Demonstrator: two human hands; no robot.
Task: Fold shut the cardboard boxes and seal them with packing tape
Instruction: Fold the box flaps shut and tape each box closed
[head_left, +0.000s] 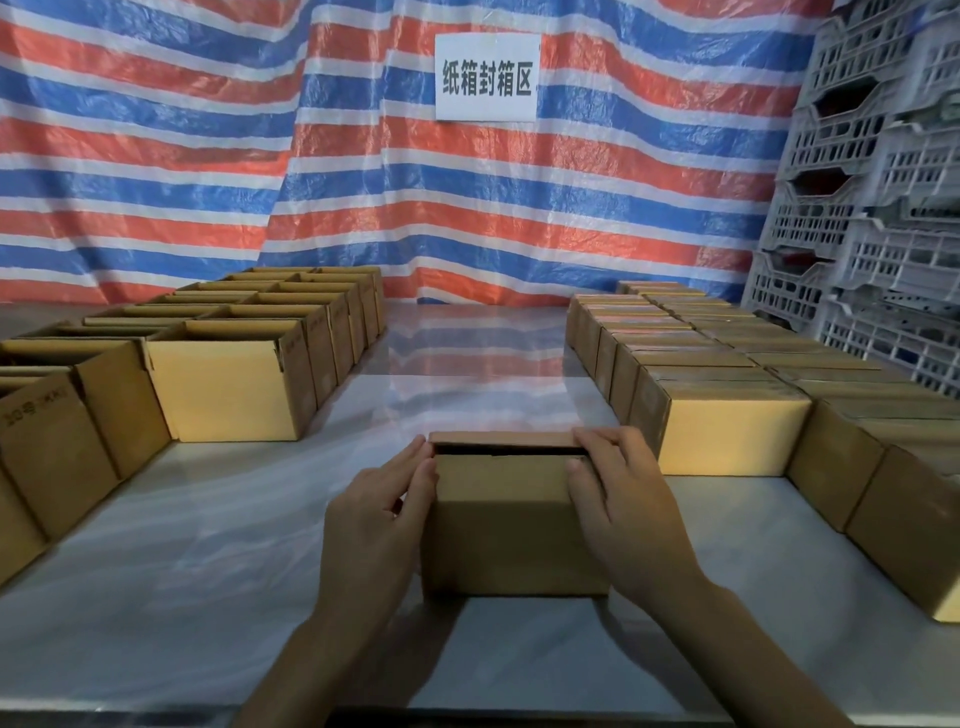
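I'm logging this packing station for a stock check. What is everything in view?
centre box: one, brown, mid-table, flaps nearly shut
open boxes: many, brown, rows at left
closed boxes: many, brown, rows at right
table: one, pale and glossy, under everything
tarp: one, red-blue-white stripes, behind
sign: one, white, on the tarp
crates: stacked, grey, far right
left hand: one, on the centre box's left side
right hand: one, on its top right corner
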